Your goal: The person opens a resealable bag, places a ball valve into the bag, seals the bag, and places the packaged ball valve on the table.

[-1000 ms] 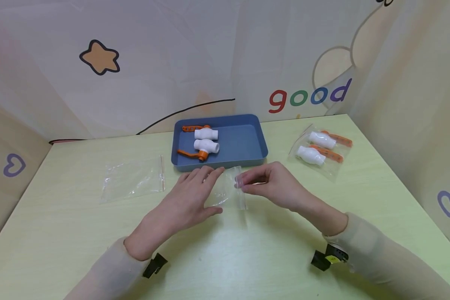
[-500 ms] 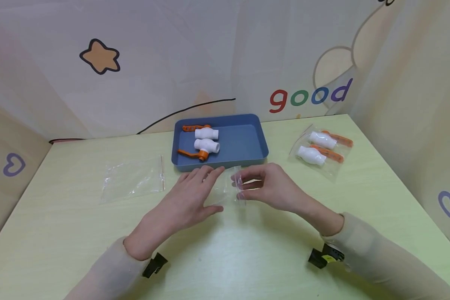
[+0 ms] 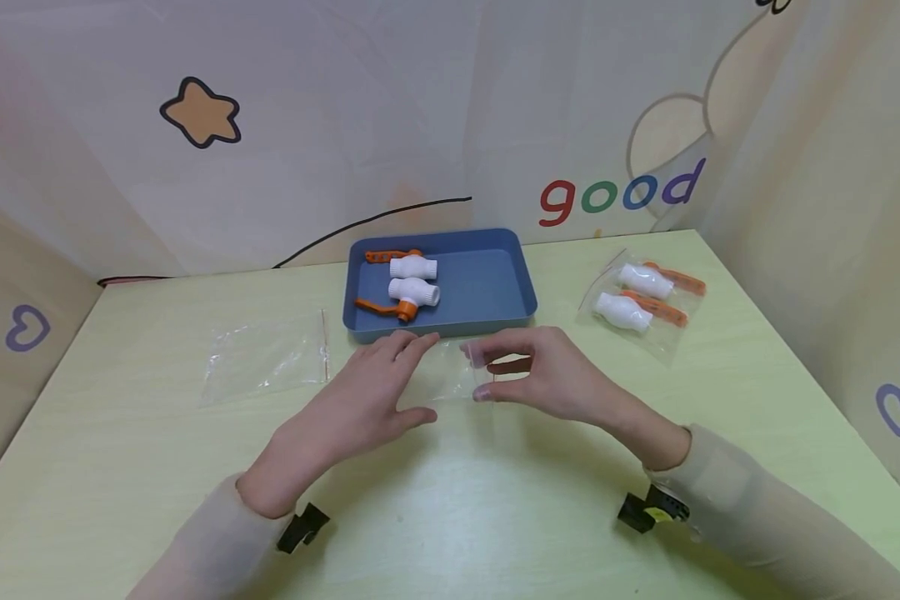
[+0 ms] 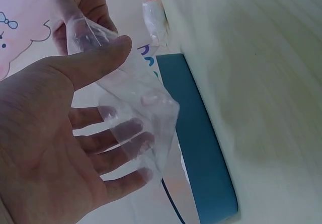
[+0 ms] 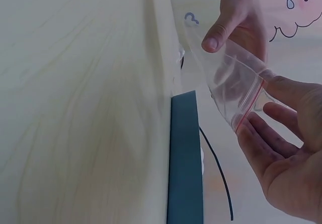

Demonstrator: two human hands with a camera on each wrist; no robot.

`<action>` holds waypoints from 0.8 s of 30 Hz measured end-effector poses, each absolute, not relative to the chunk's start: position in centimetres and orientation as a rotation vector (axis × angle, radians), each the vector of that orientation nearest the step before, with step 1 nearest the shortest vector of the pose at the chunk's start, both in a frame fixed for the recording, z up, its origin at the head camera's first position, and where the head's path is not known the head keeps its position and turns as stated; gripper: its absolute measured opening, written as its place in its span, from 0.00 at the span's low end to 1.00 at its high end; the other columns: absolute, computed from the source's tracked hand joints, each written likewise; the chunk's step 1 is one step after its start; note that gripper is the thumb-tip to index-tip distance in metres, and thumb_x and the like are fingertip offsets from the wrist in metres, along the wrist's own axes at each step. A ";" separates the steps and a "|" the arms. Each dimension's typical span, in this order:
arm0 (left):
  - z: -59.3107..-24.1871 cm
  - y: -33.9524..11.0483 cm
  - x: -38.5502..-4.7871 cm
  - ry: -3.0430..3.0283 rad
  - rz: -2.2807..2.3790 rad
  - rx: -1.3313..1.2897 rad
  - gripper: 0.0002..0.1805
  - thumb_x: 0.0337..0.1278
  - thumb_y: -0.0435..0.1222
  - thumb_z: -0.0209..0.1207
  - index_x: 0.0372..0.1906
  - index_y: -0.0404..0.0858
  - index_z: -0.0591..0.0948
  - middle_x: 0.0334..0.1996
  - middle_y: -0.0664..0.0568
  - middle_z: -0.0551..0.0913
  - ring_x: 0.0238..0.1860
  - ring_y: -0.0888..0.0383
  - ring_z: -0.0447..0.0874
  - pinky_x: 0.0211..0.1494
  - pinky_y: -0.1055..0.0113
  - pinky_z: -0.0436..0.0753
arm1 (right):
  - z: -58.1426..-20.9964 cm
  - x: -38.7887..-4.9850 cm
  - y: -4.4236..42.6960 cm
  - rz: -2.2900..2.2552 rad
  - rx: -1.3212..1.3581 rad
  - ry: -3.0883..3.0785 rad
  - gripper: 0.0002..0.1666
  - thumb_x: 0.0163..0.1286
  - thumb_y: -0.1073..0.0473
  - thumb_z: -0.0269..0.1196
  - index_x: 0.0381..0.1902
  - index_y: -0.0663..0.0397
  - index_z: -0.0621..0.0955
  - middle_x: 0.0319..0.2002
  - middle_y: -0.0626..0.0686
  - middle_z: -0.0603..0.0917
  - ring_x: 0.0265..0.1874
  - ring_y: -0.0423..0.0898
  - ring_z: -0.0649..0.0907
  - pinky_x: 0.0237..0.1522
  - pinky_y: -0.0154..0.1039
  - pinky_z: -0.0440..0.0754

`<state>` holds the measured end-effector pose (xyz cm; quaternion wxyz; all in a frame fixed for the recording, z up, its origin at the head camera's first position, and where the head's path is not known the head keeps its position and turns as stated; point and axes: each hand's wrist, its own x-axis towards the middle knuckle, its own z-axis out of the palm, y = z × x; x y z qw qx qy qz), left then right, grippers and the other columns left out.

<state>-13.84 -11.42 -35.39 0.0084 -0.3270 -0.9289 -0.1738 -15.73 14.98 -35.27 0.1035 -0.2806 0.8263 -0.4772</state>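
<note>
My right hand (image 3: 547, 375) holds a small clear zip bag (image 3: 450, 371) by its mouth, thumb at one end of the red zip line and fingers at the other. The bag hangs above the table, with nothing visible inside. At its far end is my left hand (image 3: 360, 396), fingers spread and nearly straight. In the left wrist view, the left thumb lies across the near side of the bag (image 4: 141, 98), the fingers behind it. Just beyond the hands, a blue tray (image 3: 487, 292) bears two white ball valves with orange handles, the back one (image 3: 412, 267) and the front one (image 3: 412, 292).
Another clear zip bag (image 3: 266, 358) lies flat on the table at the left. To the right of the tray lies a filled zip bag (image 3: 648, 329) with two white valves with orange handles in it. A printed cloth (image 3: 345, 142) hangs behind the table.
The right hand's fingers and thumb have spread from a pinch to span the bag's mouth. The left hand has shifted slightly left and toward me. The tray and the other bags stay put.
</note>
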 end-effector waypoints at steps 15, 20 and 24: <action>-35.0 -12.3 -13.8 -2.950 -0.574 -1.001 0.40 0.55 0.47 0.76 0.70 0.35 0.74 0.54 0.45 0.80 0.47 0.51 0.81 0.53 0.56 0.83 | -34.9 -15.7 14.8 -1.374 -0.845 2.422 0.30 0.59 0.58 0.79 0.60 0.54 0.85 0.55 0.52 0.87 0.54 0.54 0.85 0.54 0.42 0.84; -34.8 -12.4 -13.8 -2.959 -0.603 -0.975 0.38 0.57 0.45 0.75 0.69 0.34 0.75 0.55 0.45 0.80 0.49 0.51 0.81 0.55 0.56 0.83 | -35.0 -15.7 14.6 -1.445 -0.917 2.428 0.25 0.60 0.63 0.78 0.56 0.56 0.86 0.52 0.52 0.87 0.52 0.53 0.85 0.53 0.40 0.84; -34.8 -12.7 -13.9 -2.973 -0.631 -0.943 0.38 0.57 0.45 0.75 0.69 0.35 0.75 0.58 0.45 0.79 0.52 0.51 0.81 0.56 0.55 0.83 | -34.9 -15.9 14.5 -1.541 -0.997 2.421 0.18 0.62 0.68 0.75 0.50 0.57 0.87 0.48 0.50 0.87 0.48 0.47 0.86 0.52 0.41 0.85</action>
